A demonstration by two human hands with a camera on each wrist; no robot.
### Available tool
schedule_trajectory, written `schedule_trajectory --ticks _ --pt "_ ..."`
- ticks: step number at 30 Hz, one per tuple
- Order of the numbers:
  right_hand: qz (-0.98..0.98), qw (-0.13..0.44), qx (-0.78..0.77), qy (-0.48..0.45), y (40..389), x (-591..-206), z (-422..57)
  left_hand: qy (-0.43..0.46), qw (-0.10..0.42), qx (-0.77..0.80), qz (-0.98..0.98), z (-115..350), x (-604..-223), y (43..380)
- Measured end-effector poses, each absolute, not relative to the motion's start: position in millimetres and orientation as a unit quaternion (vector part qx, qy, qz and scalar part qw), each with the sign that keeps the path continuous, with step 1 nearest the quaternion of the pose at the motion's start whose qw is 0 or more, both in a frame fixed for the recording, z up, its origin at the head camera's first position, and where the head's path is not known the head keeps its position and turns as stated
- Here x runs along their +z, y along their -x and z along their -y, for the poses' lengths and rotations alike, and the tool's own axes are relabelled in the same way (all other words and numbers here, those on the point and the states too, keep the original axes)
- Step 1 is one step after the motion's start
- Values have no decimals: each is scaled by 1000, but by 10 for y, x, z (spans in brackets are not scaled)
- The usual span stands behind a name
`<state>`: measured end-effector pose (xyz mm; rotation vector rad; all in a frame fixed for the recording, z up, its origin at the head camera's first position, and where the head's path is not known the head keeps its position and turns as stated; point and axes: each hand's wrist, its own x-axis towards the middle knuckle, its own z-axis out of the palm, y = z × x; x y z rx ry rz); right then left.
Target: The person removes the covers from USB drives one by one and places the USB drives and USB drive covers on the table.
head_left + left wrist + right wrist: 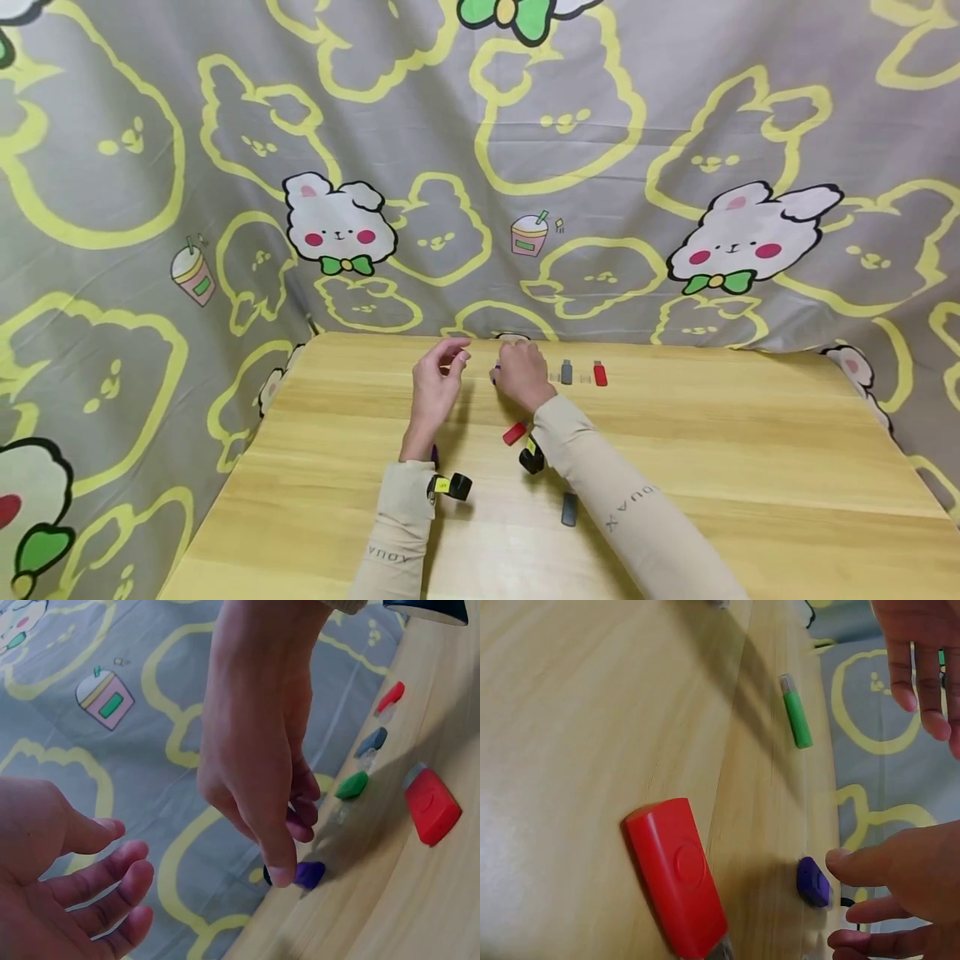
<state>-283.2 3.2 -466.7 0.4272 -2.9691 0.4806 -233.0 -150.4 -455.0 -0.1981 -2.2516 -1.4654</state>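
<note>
Purple USB stick (pixel 812 883) on tbl (pixel 592 750) by R hand (pixel 522 371), L hand (pixel 435 385) near, thumbs & fingers apart

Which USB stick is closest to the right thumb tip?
The purple stick in the back row, right beside the thumb of the right hand. The others lie farther off, including that row's green stick and grey stick.

Grey cloth (pixel 427 142) is hanging behind a wooden table (pixel 712 467) and bending round both its sides, curtaining off a small nook. Rabbits (pixel 341 229), cups (pixel 529 235) and yellow outlines (pixel 180 133) are decorating it. Whether this nook is standing in a home or a workplace, one cannot tell.
</note>
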Motion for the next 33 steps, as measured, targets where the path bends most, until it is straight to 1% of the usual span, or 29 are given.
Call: schedule_trajectory --ticks 6,17,25,33 --pt "975 41 176 -133 2933 -4738 73 59 211 -540 813 1541 -4574 2356" --pt "976 3 171 -135 2971 -4745 200 35 222 -562 796 1623 -4583 2367" --pt "949 2 272 -158 2931 -4769 140 35 212 -565 797 1625 -4590 2356" --pt "917 7 363 -164 2818 -4675 -58 33 201 -573 794 1624 -4584 2357"
